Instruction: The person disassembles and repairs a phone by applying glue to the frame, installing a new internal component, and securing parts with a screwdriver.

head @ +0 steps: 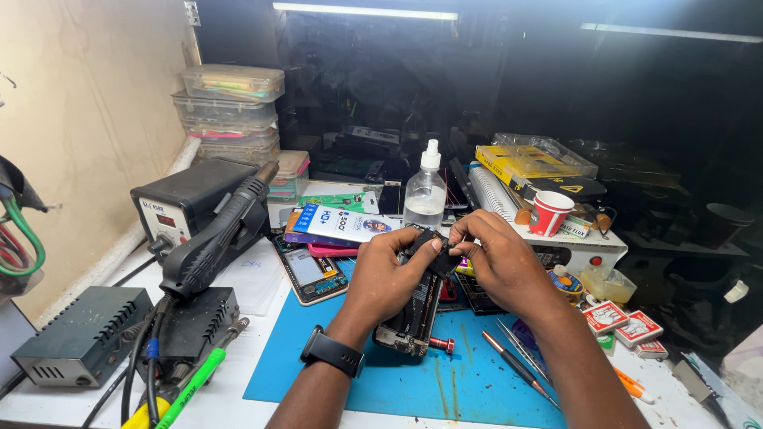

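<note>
an opened phone (pixel 413 314) is being steadied lengthwise, pointing away, by the left hand (pixel 387 274); a small black part (pixel 439 256) at its far end is being pinched by the right hand (pixel 497 258).

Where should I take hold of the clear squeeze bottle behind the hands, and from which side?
Probably by the upper body of the bottle, just below the white nozzle, coming from above. It stands upright, and both the left hand and right hand block its lower front, with packets close to its left.
</note>
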